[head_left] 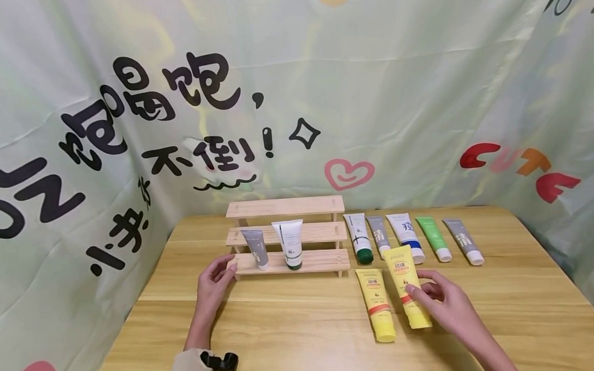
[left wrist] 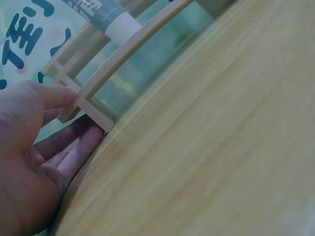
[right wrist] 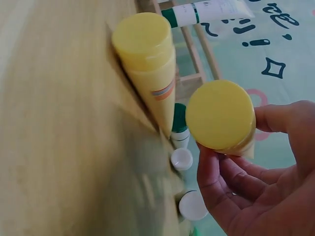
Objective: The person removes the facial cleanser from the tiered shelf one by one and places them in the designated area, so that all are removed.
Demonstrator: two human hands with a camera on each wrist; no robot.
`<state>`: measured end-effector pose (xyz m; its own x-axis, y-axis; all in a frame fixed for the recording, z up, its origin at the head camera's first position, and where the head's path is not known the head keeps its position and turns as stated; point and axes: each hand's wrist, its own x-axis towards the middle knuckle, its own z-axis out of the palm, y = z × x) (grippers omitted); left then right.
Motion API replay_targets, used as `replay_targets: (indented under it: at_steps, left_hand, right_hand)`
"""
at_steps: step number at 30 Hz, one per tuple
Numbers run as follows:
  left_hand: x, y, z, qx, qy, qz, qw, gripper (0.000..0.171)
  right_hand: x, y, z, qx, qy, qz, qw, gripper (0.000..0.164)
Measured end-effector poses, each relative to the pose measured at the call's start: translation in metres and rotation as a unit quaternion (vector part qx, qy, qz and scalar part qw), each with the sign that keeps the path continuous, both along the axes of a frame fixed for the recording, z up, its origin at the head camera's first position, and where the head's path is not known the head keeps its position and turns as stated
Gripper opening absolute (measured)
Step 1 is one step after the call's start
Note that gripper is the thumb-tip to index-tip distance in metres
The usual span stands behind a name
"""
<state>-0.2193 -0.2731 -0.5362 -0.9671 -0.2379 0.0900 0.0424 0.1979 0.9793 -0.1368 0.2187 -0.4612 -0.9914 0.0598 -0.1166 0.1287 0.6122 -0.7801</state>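
My right hand grips a yellow squeeze tube by its side, thumb on its front; in the right wrist view its round yellow cap faces the camera. A second yellow tube lies on the table just left of it. At the left end of a three-step wooden display rack, my left hand holds the lowest step, its thumb on the step's end and fingers by the leg. On that step, a grey tube and a white tube with a green cap stand cap down.
Right of the rack lies a row of tubes: a white one with a green cap, a grey one, a white-and-blue one, a green one and another grey one. A printed cloth hangs behind the wooden table.
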Motion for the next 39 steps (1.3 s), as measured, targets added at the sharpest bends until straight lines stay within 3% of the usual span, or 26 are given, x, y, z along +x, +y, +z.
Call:
replay_targets:
  at_steps: [3,7,10,14,20,28,39]
  left_hand:
    - [0.006,0.004,0.01,0.005,0.003,-0.006,1.0,0.035]
    - [0.007,0.004,0.013,0.007,-0.002,-0.01,0.9999,0.036]
    - [0.003,0.001,0.002,0.009,0.012,-0.008,0.9999,0.036]
    - [0.004,0.0,-0.001,0.006,0.026,-0.003,0.9996,0.034]
    - [0.003,0.0,-0.002,-0.008,0.027,0.001,0.9996,0.034]
    - [0.003,0.0,-0.003,-0.012,0.023,0.0,0.9997,0.036]
    - [0.002,0.0,-0.002,-0.012,0.026,0.002,0.9996,0.034]
  right_hand:
    - [0.001,0.002,-0.004,0.012,-0.014,0.006,1.0,0.063]
    - [0.001,0.005,-0.01,0.03,-0.031,0.01,0.999,0.066]
    - [0.002,0.007,-0.013,0.044,-0.039,0.017,0.998,0.067]
    - [0.002,0.009,-0.016,0.06,-0.046,0.026,0.997,0.067]
    - [0.0,0.009,-0.018,0.083,-0.053,0.027,0.995,0.067]
    - [0.0,0.003,-0.021,0.104,-0.021,0.039,0.994,0.057]
    - [-0.002,0.003,-0.021,0.09,-0.019,0.052,0.994,0.069]
